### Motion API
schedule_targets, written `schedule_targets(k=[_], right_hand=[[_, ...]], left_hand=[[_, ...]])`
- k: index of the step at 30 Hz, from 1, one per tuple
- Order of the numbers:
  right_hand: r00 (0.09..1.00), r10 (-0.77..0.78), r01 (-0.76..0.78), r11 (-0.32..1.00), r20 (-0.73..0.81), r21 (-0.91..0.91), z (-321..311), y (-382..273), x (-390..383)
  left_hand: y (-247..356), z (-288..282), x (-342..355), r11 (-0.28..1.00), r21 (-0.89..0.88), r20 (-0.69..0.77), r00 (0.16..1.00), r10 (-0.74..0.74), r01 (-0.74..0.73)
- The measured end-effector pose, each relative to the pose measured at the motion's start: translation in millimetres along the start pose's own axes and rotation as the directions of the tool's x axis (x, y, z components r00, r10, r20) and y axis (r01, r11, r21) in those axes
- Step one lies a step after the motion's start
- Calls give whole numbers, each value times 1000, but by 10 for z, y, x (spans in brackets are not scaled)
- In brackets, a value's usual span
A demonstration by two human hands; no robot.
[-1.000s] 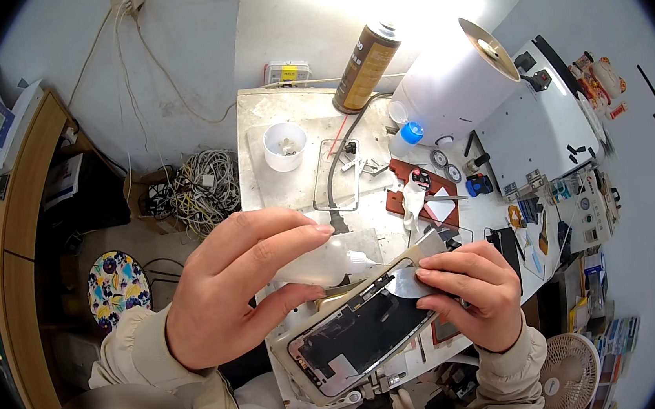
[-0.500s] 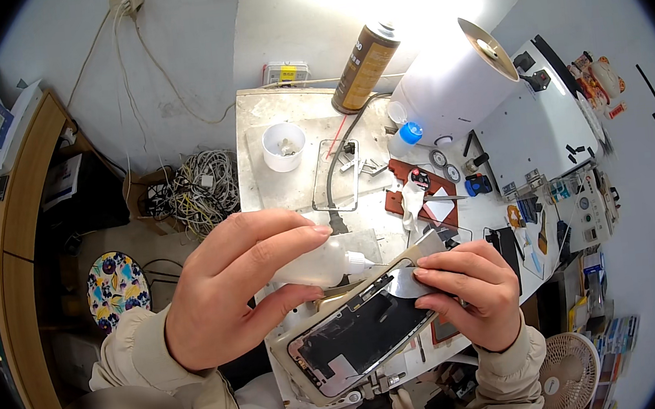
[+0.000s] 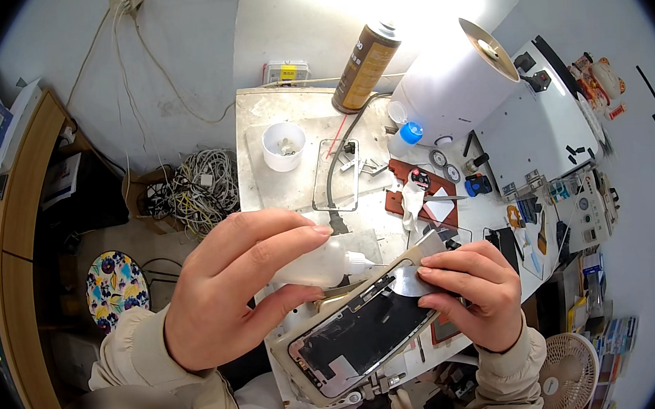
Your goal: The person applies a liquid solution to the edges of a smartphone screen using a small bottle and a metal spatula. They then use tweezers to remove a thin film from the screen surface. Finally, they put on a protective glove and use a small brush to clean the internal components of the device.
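My left hand is closed around a translucent squeeze bottle, which lies sideways with its white nozzle pointing right. The thin tip reaches the upper edge of a phone screen. This screen lies tilted, its black inner side up, in a beige frame-like holder. Between the fingers and thumb of my right hand is a thin, rounded metal pry blade. Its edge rests at the upper right part of the screen; whether it goes underneath I cannot tell. The clamp under the holder is partly hidden.
Behind my hands stand a white cup, a brown spray can and a blue-capped bottle. A red-brown mat with small tools lies to the right. A cable crosses the bench; a fan stands at lower right.
My right hand and the metal pry blade have shifted very slightly to the right. My left hand and the squeeze bottle look unmoved.
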State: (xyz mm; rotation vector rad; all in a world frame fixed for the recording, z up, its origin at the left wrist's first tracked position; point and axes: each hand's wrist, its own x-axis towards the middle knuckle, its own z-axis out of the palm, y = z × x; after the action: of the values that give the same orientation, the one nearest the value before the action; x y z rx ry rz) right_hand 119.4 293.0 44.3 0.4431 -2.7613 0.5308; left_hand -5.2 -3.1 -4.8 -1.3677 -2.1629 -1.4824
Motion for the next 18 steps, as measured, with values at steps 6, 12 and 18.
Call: schedule_targets(k=[6, 12, 18], right_hand=[[1000, -10, 10, 1000, 2, 2, 4, -15, 10], [1000, -5, 5, 1000, 4, 3, -2, -6, 8], [1000, -9, 9, 1000, 9, -8, 1, -14, 7]], left_hand=[[1, -7, 5, 1000, 3, 3, 1000, -1, 0], [-3, -12, -9, 1000, 6, 2, 1000, -3, 3], [-7, -15, -4, 1000, 2, -1, 1000, 3, -3]])
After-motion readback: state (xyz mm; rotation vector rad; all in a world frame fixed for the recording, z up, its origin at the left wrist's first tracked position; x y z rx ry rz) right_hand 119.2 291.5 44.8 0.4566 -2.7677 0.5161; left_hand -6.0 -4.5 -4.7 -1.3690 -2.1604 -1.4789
